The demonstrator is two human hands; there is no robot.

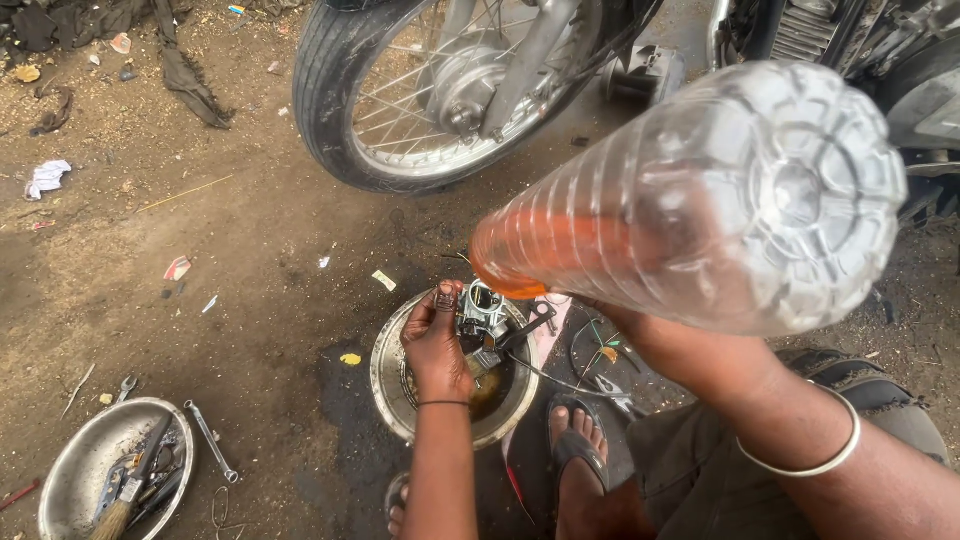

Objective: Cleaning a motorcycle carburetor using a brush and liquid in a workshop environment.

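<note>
Oily, packed dirt ground spreads under me, littered with scraps, with a motorcycle wheel (440,85) standing beyond the metal basin (395,385) that I take as my landmark. My left hand (436,345) is closed around a small metal carburettor (483,312), fingers wrapped on its side, holding it just over the basin's far rim. My right hand (655,345) grips a clear ribbed plastic bottle (690,210) tilted neck-down toward the carburettor, orange-red liquid pooled at the low end; the fingers are mostly hidden behind the bottle, but it is plainly held. To pour well, I judge the mouth should sit directly above the part, tipped slowly so runoff lands inside the basin. Left of the basin lies a spanner (210,440), and further left a second bowl (70,480) with a brush and tools. My sandalled foot (578,440) rests right of the basin.
</note>
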